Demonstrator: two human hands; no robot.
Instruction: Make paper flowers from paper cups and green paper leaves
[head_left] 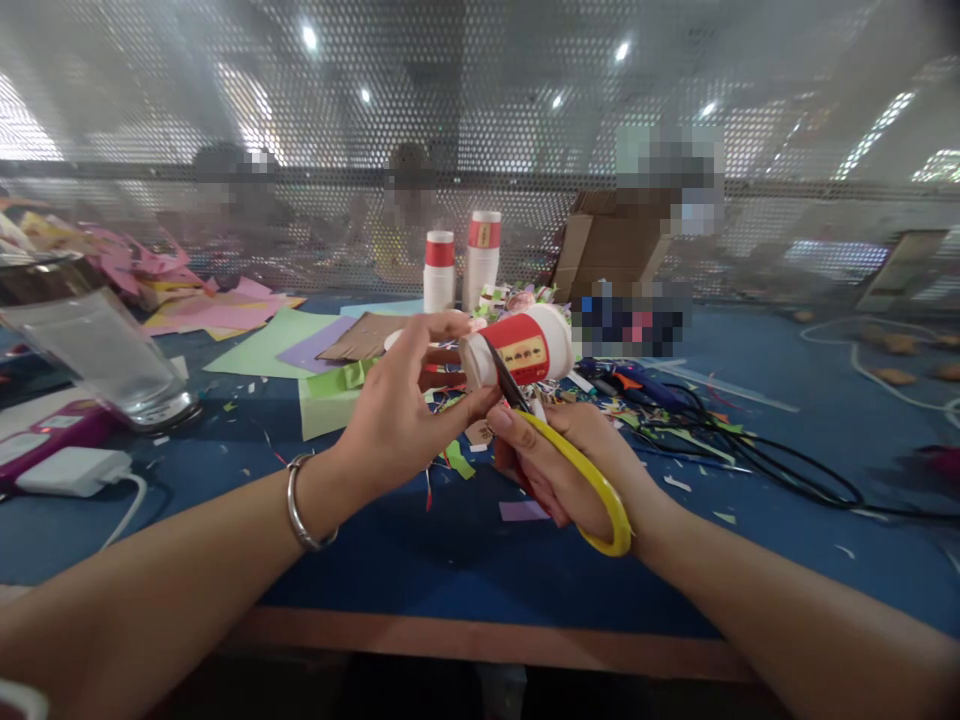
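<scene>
A red and white paper cup lies on its side in the air above the table, its base end toward the left. Fingers and thumb of my left hand close around that left end. My right hand grips a pair of scissors by the yellow handles. One dark blade crosses the near side of the cup close to its left end; where the other blade lies is hidden. Paper scraps lie on the table beneath both hands.
Two stacks of paper cups stand at the back. Coloured sheets, a glass of water and a purple power strip are on the left. Black cables cross the right side. Behind stands a cardboard box before a perforated screen.
</scene>
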